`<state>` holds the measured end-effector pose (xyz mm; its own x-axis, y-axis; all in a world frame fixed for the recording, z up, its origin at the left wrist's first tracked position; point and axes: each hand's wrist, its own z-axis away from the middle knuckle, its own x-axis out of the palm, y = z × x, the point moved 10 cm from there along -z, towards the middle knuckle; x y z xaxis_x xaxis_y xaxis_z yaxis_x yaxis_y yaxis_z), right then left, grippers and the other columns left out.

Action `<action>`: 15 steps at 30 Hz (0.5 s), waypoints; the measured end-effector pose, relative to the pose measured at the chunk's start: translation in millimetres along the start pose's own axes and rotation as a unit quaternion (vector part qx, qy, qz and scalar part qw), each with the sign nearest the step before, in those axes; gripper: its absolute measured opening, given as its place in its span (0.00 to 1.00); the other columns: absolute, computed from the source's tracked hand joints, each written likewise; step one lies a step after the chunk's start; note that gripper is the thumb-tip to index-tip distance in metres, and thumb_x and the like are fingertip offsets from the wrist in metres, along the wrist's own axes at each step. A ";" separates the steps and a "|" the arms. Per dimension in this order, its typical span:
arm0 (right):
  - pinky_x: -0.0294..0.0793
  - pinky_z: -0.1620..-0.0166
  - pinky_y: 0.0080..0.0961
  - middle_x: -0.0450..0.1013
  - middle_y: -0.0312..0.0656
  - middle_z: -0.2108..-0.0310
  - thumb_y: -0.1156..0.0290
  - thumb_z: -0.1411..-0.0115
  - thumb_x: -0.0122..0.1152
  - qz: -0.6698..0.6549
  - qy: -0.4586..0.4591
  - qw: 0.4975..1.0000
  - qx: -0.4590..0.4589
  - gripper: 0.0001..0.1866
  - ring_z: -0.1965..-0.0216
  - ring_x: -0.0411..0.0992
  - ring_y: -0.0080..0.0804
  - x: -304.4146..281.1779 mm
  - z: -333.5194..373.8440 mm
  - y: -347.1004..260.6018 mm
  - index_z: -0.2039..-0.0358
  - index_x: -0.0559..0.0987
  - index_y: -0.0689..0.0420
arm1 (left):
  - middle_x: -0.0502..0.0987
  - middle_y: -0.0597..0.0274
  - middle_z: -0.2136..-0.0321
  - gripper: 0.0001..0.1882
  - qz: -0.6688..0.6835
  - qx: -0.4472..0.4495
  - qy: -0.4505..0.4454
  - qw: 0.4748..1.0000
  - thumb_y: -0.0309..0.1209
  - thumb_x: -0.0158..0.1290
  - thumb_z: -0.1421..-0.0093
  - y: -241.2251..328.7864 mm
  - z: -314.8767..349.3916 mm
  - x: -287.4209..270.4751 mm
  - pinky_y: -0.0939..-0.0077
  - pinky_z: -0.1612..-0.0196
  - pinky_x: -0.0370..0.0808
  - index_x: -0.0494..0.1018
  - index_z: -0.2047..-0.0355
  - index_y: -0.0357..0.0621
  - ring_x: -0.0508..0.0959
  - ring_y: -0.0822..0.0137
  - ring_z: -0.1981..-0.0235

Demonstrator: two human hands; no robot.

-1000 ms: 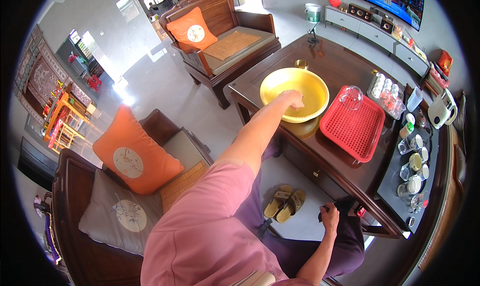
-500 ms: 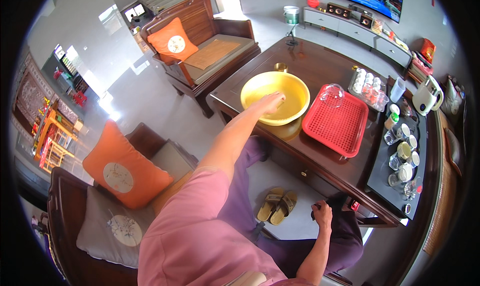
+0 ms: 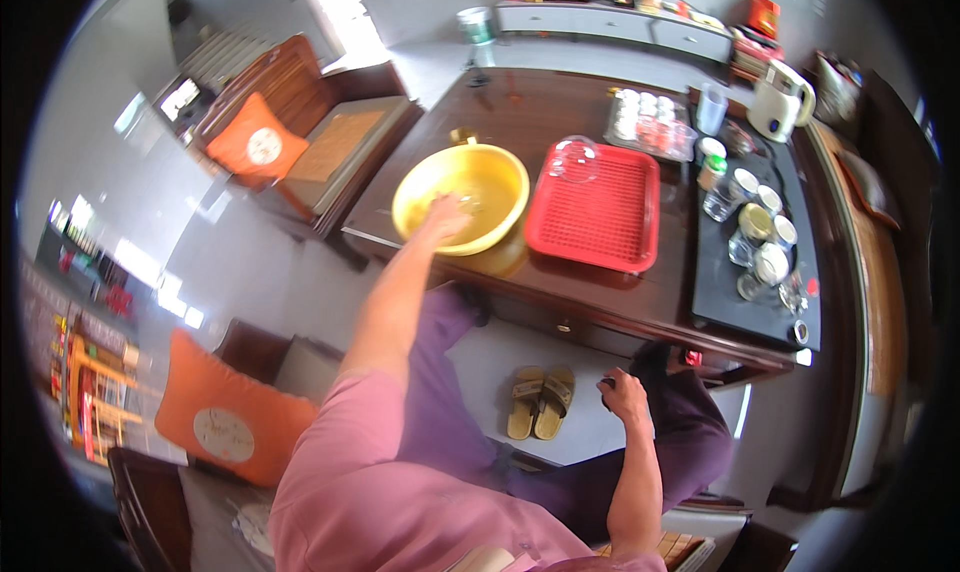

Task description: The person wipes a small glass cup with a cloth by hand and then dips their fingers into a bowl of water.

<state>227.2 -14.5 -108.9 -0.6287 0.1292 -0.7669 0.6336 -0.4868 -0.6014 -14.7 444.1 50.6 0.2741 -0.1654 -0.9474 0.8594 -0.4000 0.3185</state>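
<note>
My left hand [image 3: 446,218] reaches down into the yellow basin [image 3: 413,187] at the left of the dark wooden table. Its fingers are blurred, and something clear glints beside them, too smeared to name. Over my right knee, my right hand [image 3: 627,397] is closed with its fingers curled; a small dark thing shows at its fingertips. To the right of the basin lies a red perforated tray [image 3: 600,212] with a clear round bowl-like piece [image 3: 576,158] at its far left corner.
A clear pack of white round items [image 3: 650,122] stands behind the tray. Several glass jars [image 3: 752,222], cups and a white kettle [image 3: 780,102] line the right side. Sandals [image 3: 540,402] lie on the floor under the table. An orange cushion [image 3: 235,412] is at my left.
The whole view has shifted, so the table and basin appear further left and higher. My left hand has moved within the basin, further to its near side. My right hand remains by my knee.
</note>
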 end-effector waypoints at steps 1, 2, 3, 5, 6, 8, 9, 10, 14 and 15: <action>0.76 0.55 0.46 0.80 0.50 0.64 0.57 0.45 0.66 0.014 -0.005 1.000 0.002 0.18 0.58 0.77 0.52 2.4 -0.3 1.3 0.57 0.80 0.52 | 0.74 0.38 0.47 0.27 -0.011 -0.036 -0.016 0.999 0.36 0.56 0.45 -11.0 -0.5 -0.5 0.57 0.39 0.68 0.72 0.46 0.38 0.71 0.44 0.42; 0.76 0.55 0.47 0.80 0.49 0.64 0.56 0.45 0.66 0.019 -0.016 1.000 -0.016 0.18 0.58 0.77 0.52 11.2 -3.6 -6.5 0.56 0.80 0.51 | 0.73 0.37 0.46 0.30 0.000 -0.069 0.001 0.998 0.38 0.54 0.44 -54.4 -4.5 -1.1 0.55 0.38 0.67 0.68 0.42 0.38 0.70 0.44 0.41; 0.76 0.55 0.47 0.80 0.50 0.64 0.56 0.45 0.65 0.017 -0.004 1.000 0.006 0.18 0.58 0.77 0.53 6.8 -1.7 10.9 0.57 0.80 0.51 | 0.72 0.36 0.44 0.34 0.021 -0.093 0.021 0.995 0.39 0.52 0.43 -4.0 9.8 -10.9 0.52 0.38 0.66 0.61 0.37 0.38 0.70 0.43 0.41; 0.76 0.56 0.47 0.80 0.50 0.65 0.57 0.45 0.65 0.002 -0.008 1.000 0.000 0.17 0.59 0.77 0.53 9.5 -3.5 5.1 0.57 0.80 0.51 | 0.71 0.36 0.44 0.38 0.010 -0.134 -0.024 0.991 0.45 0.53 0.42 -24.6 6.1 -10.1 0.51 0.39 0.66 0.57 0.36 0.39 0.70 0.42 0.41; 0.76 0.56 0.47 0.80 0.50 0.66 0.58 0.46 0.66 0.005 0.004 1.000 -0.002 0.17 0.60 0.77 0.53 5.8 -2.3 4.1 0.59 0.81 0.52 | 0.71 0.36 0.44 0.38 0.005 -0.138 -0.036 0.990 0.46 0.54 0.43 -18.7 9.0 -7.6 0.50 0.39 0.66 0.58 0.36 0.39 0.71 0.42 0.41; 0.77 0.57 0.45 0.80 0.51 0.68 0.59 0.46 0.66 0.011 0.026 1.000 -0.010 0.15 0.62 0.78 0.53 -0.8 0.0 1.0 0.61 0.82 0.53 | 0.72 0.36 0.45 0.39 -0.034 -0.116 -0.034 0.992 0.47 0.57 0.44 -10.1 13.9 -1.6 0.51 0.40 0.67 0.61 0.38 0.38 0.72 0.43 0.42; 0.77 0.57 0.45 0.80 0.50 0.68 0.59 0.46 0.67 0.007 0.025 1.000 -0.007 0.15 0.62 0.78 0.53 -0.5 -0.4 2.9 0.61 0.82 0.53 | 0.73 0.36 0.46 0.39 -0.068 -0.089 -0.020 0.994 0.48 0.59 0.46 -7.0 16.4 0.2 0.52 0.40 0.67 0.62 0.39 0.38 0.73 0.43 0.43; 0.77 0.57 0.45 0.80 0.50 0.68 0.59 0.46 0.67 0.002 0.023 1.000 -0.003 0.15 0.61 0.78 0.52 1.8 0.7 5.9 0.61 0.82 0.52 | 0.73 0.36 0.47 0.39 -0.101 -0.063 -0.005 0.993 0.48 0.61 0.47 -3.4 14.9 1.0 0.53 0.41 0.68 0.64 0.40 0.37 0.73 0.43 0.44; 0.77 0.57 0.45 0.80 0.49 0.67 0.58 0.46 0.68 -0.003 0.006 1.000 0.001 0.16 0.60 0.78 0.52 6.4 -1.4 2.5 0.60 0.81 0.52 | 0.77 0.39 0.53 0.35 -0.041 0.002 -0.043 0.998 0.42 0.66 0.53 -11.7 -1.7 12.4 0.57 0.48 0.74 0.72 0.49 0.34 0.78 0.46 0.51; 0.77 0.57 0.45 0.80 0.49 0.67 0.58 0.46 0.68 -0.003 0.005 1.000 0.005 0.16 0.60 0.78 0.52 5.6 -0.4 2.8 0.60 0.81 0.52 | 0.78 0.39 0.53 0.34 -0.032 -0.020 -0.034 0.999 0.43 0.66 0.53 -13.6 -3.2 11.7 0.57 0.48 0.75 0.73 0.50 0.34 0.79 0.46 0.51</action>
<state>225.6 -14.8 -115.0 -0.6282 0.1409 -0.7652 0.6245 -0.4953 -0.6039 -21.9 450.5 35.0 0.1886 -0.2026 -0.9609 0.8914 -0.3753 0.2541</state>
